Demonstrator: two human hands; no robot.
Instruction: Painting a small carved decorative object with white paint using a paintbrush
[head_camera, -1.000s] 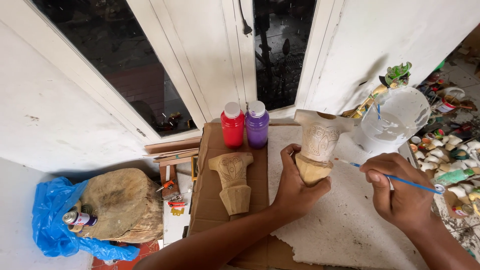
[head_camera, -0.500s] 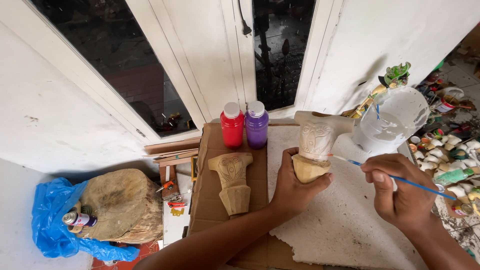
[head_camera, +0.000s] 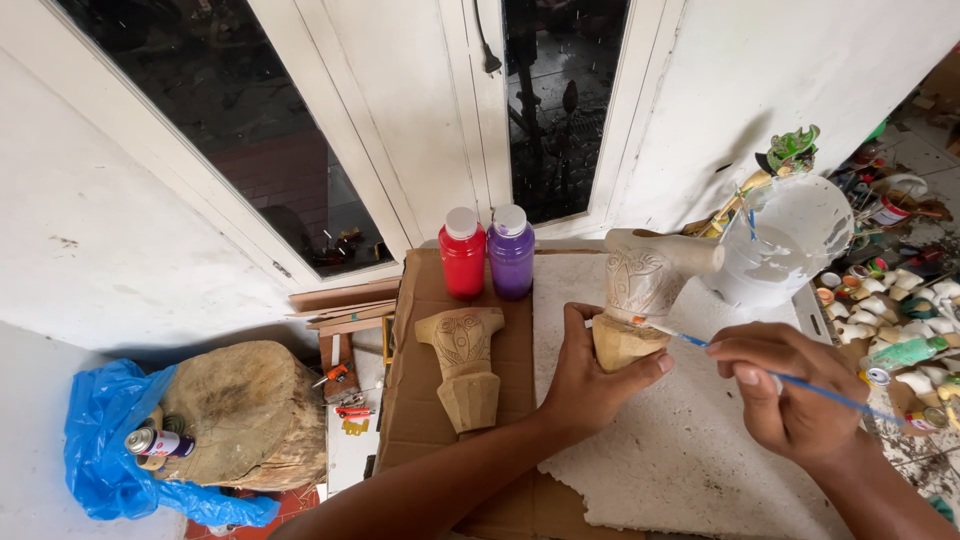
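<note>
The left hand (head_camera: 590, 375) is wrapped around the lower, unpainted part of a carving (head_camera: 640, 300), fingers pressed on the wood, and it holds the carving upright above the white foam sheet (head_camera: 660, 470). The upper part of the carving is already white. The right hand (head_camera: 790, 400) pinches a thin blue brush (head_camera: 790, 380) between thumb and fingers; the brush tip touches the carving just above the left thumb. Behind the carving and a little to the right stands a white bucket (head_camera: 790, 245), smeared with white paint inside; how much paint is in it I cannot tell. Left of the grip, on the cardboard (head_camera: 420, 400), there are a red bottle (head_camera: 462, 255) and a purple bottle (head_camera: 511, 252), both closed with white caps and full of colour. In front of them lies a second carving (head_camera: 465, 365), bare wood. Compared with one second ago, the brush tip has moved from the air beside the carving onto its surface, and the right hand has come closer to the left. The bottles and the second carving have not moved.
</note>
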